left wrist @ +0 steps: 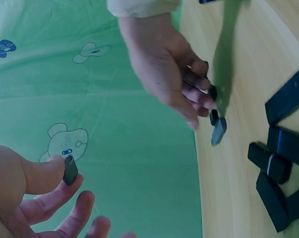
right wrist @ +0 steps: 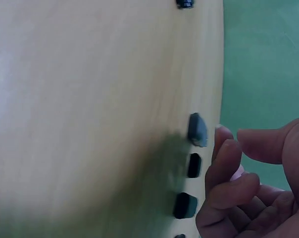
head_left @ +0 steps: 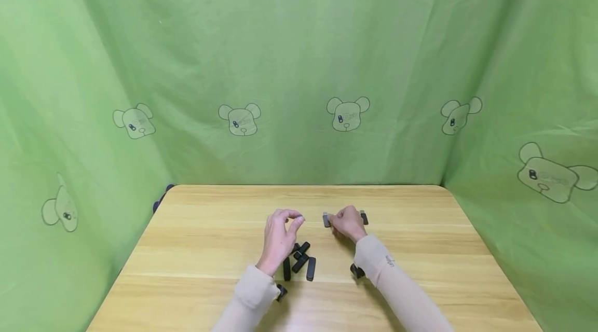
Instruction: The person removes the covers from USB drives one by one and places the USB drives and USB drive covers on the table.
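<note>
My left hand is raised above the counter, thumb and index fingertips clamped on a small dark piece, the other fingers loose and apart. My right hand is beside a row of dark pieces near the counter's far edge, its fingers curled and the thumb tip close to the index tip; the right wrist view being soft, I cannot tell whether anything lies between them.

Likely faults: the small dark piece may slip or twist, since only two fingertips bear it; a drop could send it onto the counter, perhaps among the pile of black sticks near my left wrist. The row may be knocked askew, because my right fingers are so near it and have little room.

Appearance: the small dark piece is short and blocky, near black, with straight edges and a flat face. A dark stick with a pale grey tip, just left of my right fingers, shows a longer body; the sticks in the pile are slim and lie at mixed angles
</note>
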A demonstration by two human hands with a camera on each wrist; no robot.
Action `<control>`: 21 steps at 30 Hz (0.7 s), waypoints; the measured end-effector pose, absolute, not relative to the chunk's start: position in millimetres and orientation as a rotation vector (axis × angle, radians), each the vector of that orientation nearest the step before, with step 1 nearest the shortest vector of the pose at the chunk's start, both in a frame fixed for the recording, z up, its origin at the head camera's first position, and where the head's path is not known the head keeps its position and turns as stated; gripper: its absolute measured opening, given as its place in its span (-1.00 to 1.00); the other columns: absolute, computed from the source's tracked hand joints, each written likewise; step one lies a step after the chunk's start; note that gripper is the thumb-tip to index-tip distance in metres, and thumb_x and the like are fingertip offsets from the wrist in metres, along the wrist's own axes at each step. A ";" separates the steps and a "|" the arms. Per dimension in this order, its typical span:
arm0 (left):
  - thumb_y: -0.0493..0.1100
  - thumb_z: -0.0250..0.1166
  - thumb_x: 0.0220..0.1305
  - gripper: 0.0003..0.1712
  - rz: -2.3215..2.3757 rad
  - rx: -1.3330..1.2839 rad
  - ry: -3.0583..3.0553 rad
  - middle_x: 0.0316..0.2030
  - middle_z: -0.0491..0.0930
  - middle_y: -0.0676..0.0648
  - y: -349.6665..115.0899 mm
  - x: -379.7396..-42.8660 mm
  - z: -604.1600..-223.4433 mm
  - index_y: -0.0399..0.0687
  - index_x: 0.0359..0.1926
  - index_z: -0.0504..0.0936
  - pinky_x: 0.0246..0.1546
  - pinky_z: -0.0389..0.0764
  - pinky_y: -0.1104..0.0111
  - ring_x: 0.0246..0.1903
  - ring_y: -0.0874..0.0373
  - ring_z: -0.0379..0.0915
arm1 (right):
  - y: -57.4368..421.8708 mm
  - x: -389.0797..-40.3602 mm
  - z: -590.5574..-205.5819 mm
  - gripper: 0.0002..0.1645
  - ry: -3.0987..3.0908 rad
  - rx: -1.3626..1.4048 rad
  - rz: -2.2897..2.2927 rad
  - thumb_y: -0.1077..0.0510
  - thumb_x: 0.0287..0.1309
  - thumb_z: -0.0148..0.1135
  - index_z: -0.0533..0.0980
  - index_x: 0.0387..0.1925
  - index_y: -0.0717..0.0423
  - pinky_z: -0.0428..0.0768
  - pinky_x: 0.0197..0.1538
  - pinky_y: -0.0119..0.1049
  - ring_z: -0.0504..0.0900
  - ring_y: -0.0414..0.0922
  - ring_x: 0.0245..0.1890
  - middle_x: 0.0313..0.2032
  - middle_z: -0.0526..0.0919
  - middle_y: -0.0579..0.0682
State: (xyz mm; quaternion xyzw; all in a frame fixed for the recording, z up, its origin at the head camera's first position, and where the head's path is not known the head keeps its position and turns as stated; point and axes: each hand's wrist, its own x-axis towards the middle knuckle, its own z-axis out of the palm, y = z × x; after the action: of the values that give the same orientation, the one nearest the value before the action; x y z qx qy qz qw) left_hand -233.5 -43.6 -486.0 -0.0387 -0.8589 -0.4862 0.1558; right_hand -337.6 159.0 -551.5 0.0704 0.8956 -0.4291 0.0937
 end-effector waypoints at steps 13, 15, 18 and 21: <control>-0.11 0.31 0.38 -0.79 -1.242 -0.207 -2.504 -0.05 0.68 -0.18 -43.6 -257.4 -492.3 -0.10 -0.12 0.77 -0.01 0.36 0.16 -0.04 -0.06 0.40 | 162.5 -325.1 -523.6 -0.60 2.770 0.096 -1.316 -0.04 0.38 0.20 0.66 -0.39 0.20 0.40 -0.55 -0.37 0.51 -0.21 -0.65 -0.40 0.79 0.21; -0.10 0.32 0.37 -0.80 -1.215 -0.221 -2.510 -0.06 0.68 -0.18 -43.0 -263.8 -493.9 -0.09 -0.14 0.78 0.01 0.37 0.12 -0.01 -0.09 0.41 | 162.3 -322.3 -518.2 -0.62 2.769 0.086 -1.334 -0.04 0.38 0.21 0.66 -0.35 0.20 0.41 -0.55 -0.36 0.52 -0.20 -0.64 -0.37 0.79 0.20; -0.08 0.32 0.36 -0.80 -1.195 -0.236 -2.533 -0.03 0.66 -0.20 -41.5 -273.6 -497.3 -0.07 -0.15 0.79 0.05 0.37 0.05 0.03 -0.13 0.40 | 161.8 -318.1 -510.8 -0.62 2.770 0.061 -1.347 -0.04 0.37 0.22 0.66 -0.27 0.23 0.42 -0.55 -0.37 0.53 -0.20 -0.64 -0.38 0.79 0.17; -0.06 0.32 0.37 -0.79 -1.186 -0.243 -2.565 0.03 0.63 -0.20 -39.4 -282.2 -500.9 -0.03 -0.13 0.80 0.09 0.36 -0.01 0.08 -0.14 0.37 | 160.7 -312.9 -504.6 -0.64 2.779 0.039 -1.368 -0.03 0.36 0.25 0.67 -0.27 0.22 0.43 -0.55 -0.37 0.54 -0.20 -0.64 -0.42 0.79 0.11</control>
State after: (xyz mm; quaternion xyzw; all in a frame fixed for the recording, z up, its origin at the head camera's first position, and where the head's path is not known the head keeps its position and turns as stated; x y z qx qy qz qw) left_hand -282.2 -39.4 -500.9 -0.0846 -0.8938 -0.4134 0.1521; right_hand -312.9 160.7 -504.6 0.0125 0.8970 -0.4414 0.0219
